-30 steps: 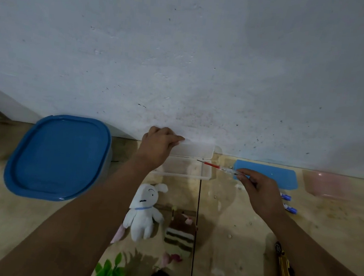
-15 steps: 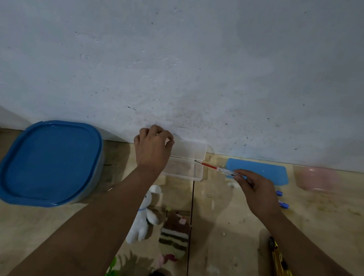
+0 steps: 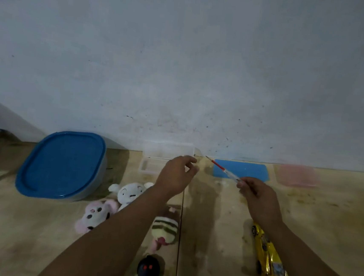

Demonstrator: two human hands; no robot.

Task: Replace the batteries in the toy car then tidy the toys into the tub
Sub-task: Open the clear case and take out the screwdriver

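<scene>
The yellow toy car [image 3: 269, 259] lies on the bench, close to the camera and partly under the right forearm, with neither hand on it. Its battery cover cannot be seen from here, so whether it has been opened is unclear.

Beyond the car, the right hand [image 3: 257, 197] pinches the clear handle of a small red-shafted screwdriver [image 3: 222, 169] in curled fingers, tip pointing up and away toward the wall. To the car's left, the left hand [image 3: 176, 177] hovers with thumb and fingers loosely curled near the open clear case [image 3: 165, 158]; whether it pinches anything small I cannot tell.

Farther from the car, by the wall, a blue mat [image 3: 249, 170] and a blurred pink one [image 3: 296, 175] lie flat. Left of the car sit a striped plush [image 3: 164, 228], a white plush [image 3: 130, 192], a pink plush [image 3: 94, 215] and a dark remote [image 3: 148, 271]. The tub [image 3: 63, 164] stands furthest left, its blue lid on.

By my reading, only the tool has been fetched: battery swap, lid removal and tidying all remain.
</scene>
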